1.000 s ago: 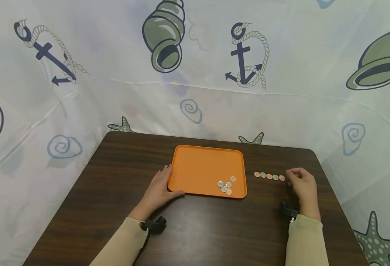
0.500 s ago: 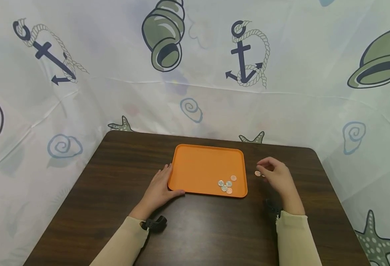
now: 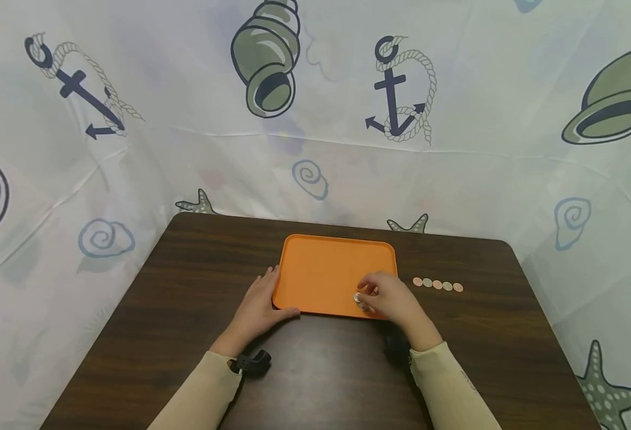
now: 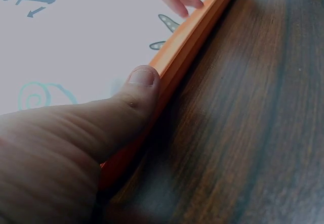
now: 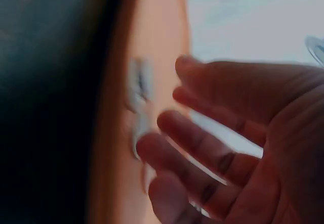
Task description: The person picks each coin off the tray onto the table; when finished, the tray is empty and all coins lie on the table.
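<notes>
An orange tray (image 3: 315, 269) lies on the dark wooden table. My left hand (image 3: 255, 310) rests at its near left corner, fingers straight along the left side. In the left wrist view the thumb (image 4: 139, 90) lies straight against the tray's front rim. My right hand (image 3: 398, 301) is over the tray's near right part, just above some coins (image 3: 357, 297), which it partly hides. In the right wrist view the coins (image 5: 139, 87) are blurred, and the right thumb and fingers are apart with nothing seen between them. A row of coins (image 3: 437, 285), alternately copper and silver, lies right of the tray.
The brown table (image 3: 337, 370) has rounded far corners. Behind it hangs a pale curtain (image 3: 337, 185) printed with shells, anchors and starfish. A black band with a camera (image 3: 253, 363) sits on the left wrist, another dark one (image 3: 397, 347) on the right.
My right hand has moved left from the right end of the coin row, across the row, to the coins in the tray. The left hand and the tray have stayed in place.
</notes>
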Demonstrator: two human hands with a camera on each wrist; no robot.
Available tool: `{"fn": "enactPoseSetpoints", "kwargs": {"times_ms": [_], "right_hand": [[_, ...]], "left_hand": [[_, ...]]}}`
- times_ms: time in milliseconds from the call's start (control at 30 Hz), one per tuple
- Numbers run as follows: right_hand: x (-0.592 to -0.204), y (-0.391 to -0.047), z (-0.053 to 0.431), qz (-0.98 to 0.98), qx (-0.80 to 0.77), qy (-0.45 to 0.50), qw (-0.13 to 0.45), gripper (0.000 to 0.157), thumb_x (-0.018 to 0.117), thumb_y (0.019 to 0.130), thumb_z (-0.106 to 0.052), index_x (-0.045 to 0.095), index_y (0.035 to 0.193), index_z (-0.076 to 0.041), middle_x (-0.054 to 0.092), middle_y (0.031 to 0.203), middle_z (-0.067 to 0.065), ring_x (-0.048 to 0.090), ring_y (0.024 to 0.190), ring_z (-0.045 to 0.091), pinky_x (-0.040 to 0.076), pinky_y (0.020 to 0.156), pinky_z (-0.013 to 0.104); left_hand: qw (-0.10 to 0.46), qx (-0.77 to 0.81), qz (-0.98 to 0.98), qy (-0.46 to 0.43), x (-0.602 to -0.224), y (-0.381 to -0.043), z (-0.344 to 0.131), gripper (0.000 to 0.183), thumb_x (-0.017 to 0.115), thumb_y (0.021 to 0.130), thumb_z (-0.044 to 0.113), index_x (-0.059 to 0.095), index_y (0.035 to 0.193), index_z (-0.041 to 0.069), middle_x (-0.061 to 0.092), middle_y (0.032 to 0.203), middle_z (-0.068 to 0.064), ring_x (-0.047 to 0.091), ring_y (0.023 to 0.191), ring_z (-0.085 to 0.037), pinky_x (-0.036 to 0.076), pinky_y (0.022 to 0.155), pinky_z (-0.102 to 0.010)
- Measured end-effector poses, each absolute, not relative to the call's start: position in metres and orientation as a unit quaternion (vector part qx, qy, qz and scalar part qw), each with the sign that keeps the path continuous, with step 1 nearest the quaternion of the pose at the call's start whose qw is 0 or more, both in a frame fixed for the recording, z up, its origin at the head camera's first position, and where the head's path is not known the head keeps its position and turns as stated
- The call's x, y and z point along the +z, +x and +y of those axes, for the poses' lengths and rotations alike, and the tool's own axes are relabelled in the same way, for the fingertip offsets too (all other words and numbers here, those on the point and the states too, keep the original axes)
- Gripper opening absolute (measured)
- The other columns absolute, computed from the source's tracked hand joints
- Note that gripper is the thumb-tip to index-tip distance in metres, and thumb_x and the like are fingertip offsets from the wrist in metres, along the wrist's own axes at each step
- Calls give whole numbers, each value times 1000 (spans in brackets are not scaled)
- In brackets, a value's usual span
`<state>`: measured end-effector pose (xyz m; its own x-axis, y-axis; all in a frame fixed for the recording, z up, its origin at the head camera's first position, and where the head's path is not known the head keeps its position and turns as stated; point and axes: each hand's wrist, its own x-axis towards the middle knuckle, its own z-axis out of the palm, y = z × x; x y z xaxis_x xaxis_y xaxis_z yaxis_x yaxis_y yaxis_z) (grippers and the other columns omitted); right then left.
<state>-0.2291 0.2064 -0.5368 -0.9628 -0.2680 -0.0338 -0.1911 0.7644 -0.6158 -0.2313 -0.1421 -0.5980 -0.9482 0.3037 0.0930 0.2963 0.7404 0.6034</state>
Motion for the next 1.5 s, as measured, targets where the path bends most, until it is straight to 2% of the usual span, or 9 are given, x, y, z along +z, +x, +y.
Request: {"fn": "enactPoseSetpoints", "kwargs": {"times_ms": [333, 500, 633, 833, 967, 1133, 1300, 1367, 1500], "right_hand": [[-549, -229, 187, 963, -250, -91, 35, 14, 87, 94, -22, 76, 100, -18, 61, 90, 0, 56, 76, 17, 52, 69, 35], [-550, -230, 188, 953, -287, -89, 37, 18, 86, 96, -22, 68, 94, -20, 64, 84, -2, 59, 69, 15, 52, 63, 32], [-550, -228, 192, 930, -357, -81, 38, 14, 81, 100, -18, 68, 95, -20, 69, 81, -3, 64, 61, 14, 54, 56, 30], [-548, -221, 217, 920, -386, -48, -43, 9, 82, 100, -19, 73, 97, -18, 65, 87, 2, 56, 72, 18, 47, 61, 30], [-553, -214, 247, 913, -402, -9, -67, 8, 80, 101, -20, 74, 102, -16, 69, 87, 5, 55, 71, 19, 46, 57, 27], [-562, -206, 289, 894, -441, 51, -62, 15, 77, 104, -25, 75, 109, -11, 75, 101, 11, 60, 74, 19, 51, 60, 26], [-571, -203, 317, 857, -502, 117, -18, 36, 76, 105, -39, 76, 120, -6, 59, 130, 14, 59, 75, 18, 56, 63, 26], [-575, -206, 322, 848, -515, 128, -9, 40, 76, 104, -40, 75, 122, -5, 61, 127, 8, 57, 74, 17, 56, 63, 26], [-583, -209, 326, 841, -524, 138, -9, 34, 78, 104, -34, 73, 121, -5, 71, 102, -2, 57, 69, 14, 55, 60, 26]], "left_hand": [[6, 324, 932, 165, -598, -231, -142, 126, 83, 86, 70, 21, 175, 6, 29, 180, -15, 21, 171, -33, 14, 140, -59], [10, 325, 932, 161, -598, -231, -142, 127, 83, 86, 71, 20, 175, 7, 28, 181, -14, 20, 171, -31, 12, 141, -57], [11, 323, 933, 159, -598, -231, -143, 127, 83, 85, 71, 19, 175, 8, 28, 181, -14, 20, 171, -31, 13, 141, -57], [7, 330, 930, 160, -601, -233, -143, 127, 83, 85, 72, 20, 175, 8, 28, 181, -13, 19, 171, -30, 13, 140, -58], [13, 332, 929, 161, -602, -233, -144, 127, 83, 85, 71, 19, 176, 9, 27, 181, -12, 18, 172, -29, 12, 141, -57], [23, 326, 932, 160, -602, -235, -141, 127, 82, 86, 71, 17, 176, 10, 25, 182, -10, 15, 172, -26, 10, 142, -54], [20, 326, 931, 161, -600, -233, -141, 126, 84, 87, 69, 19, 175, 7, 26, 182, -13, 17, 172, -29, 11, 141, -56], [17, 327, 931, 162, -599, -232, -142, 125, 84, 87, 67, 20, 175, 6, 26, 181, -14, 18, 172, -30, 11, 141, -57], [18, 325, 932, 159, -598, -233, -141, 126, 85, 87, 67, 20, 175, 5, 26, 181, -14, 18, 172, -30, 10, 141, -58]]}}
